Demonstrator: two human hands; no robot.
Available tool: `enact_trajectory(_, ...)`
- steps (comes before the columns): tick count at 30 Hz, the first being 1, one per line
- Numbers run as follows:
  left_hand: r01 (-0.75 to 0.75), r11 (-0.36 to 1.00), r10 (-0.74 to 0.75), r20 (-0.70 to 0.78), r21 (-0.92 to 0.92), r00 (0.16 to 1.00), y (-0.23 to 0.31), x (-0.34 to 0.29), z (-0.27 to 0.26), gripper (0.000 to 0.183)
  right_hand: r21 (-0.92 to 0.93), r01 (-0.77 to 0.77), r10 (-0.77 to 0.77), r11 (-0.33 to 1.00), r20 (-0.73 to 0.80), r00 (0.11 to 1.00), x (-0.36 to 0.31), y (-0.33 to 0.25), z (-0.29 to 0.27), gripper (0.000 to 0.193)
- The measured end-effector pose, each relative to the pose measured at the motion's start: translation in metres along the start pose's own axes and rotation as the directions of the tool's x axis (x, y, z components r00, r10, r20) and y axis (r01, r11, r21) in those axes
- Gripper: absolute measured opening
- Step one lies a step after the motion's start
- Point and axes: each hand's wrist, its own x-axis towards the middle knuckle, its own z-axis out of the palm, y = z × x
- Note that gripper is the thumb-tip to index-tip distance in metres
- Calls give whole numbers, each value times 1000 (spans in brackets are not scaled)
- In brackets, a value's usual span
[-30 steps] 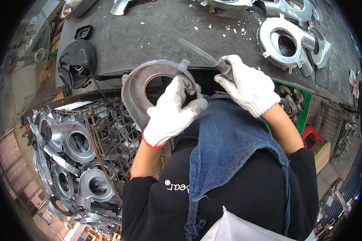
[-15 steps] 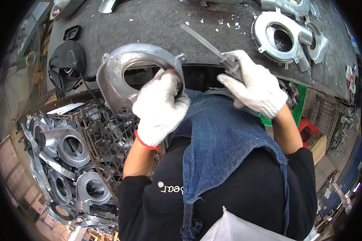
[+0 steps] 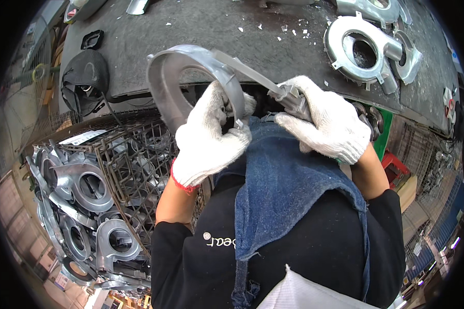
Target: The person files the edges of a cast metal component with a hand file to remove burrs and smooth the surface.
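The left hand (image 3: 211, 136), in a white knit glove with a red cuff, is curled closed on a grey metal housing (image 3: 162, 85), gripping it at about the 4 o'clock part of its ring; the bent fingers are partly hidden by the rim, and the thumb lies toward 3 o'clock. The left forearm points to 1 o'clock, elbow bent. The housing sits at 11 o'clock from that hand, tilted and raised in front of the surface (image 3: 206, 31), its round opening showing at a slant.

The right hand (image 3: 330, 121), also gloved, is at 3 o'clock from the left and well apart from it. It is closed around the handle of a flat-bladed tool (image 3: 260, 80), with the thumb stretched toward 9 o'clock. Its forearm points to 11 o'clock. The blade runs toward 10 o'clock, its end overlapping the housing's rim near 1 o'clock; whether they touch cannot be told.

Between the forearms hangs a denim apron (image 3: 288, 185). At 8 o'clock from the left hand, similar housings (image 3: 90, 188) are piled beside a wire basket (image 3: 121, 175).
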Motion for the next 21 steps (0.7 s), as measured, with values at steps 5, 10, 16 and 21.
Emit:
enact_trajectory(5,-63,962,32,-120,-266,992,-4,8,17,61,231,-24,9,973,65,998,-1,-4,0,43)
enact_trajectory(10,-21,995,26,-53,97,998,3,21,13,55,446,-22,-5,895,61,998,-5,6,13,49)
enact_trajectory(16,-215,947,172,190,239,967,-12,27,-17,68,356,28,-49,934,51,997,-19,4,5,43)
enact_trajectory(21,245,923,-223,105,-296,969,29,21,-14,52,158,100,-75,982,-161,984,-27,16,-10,37)
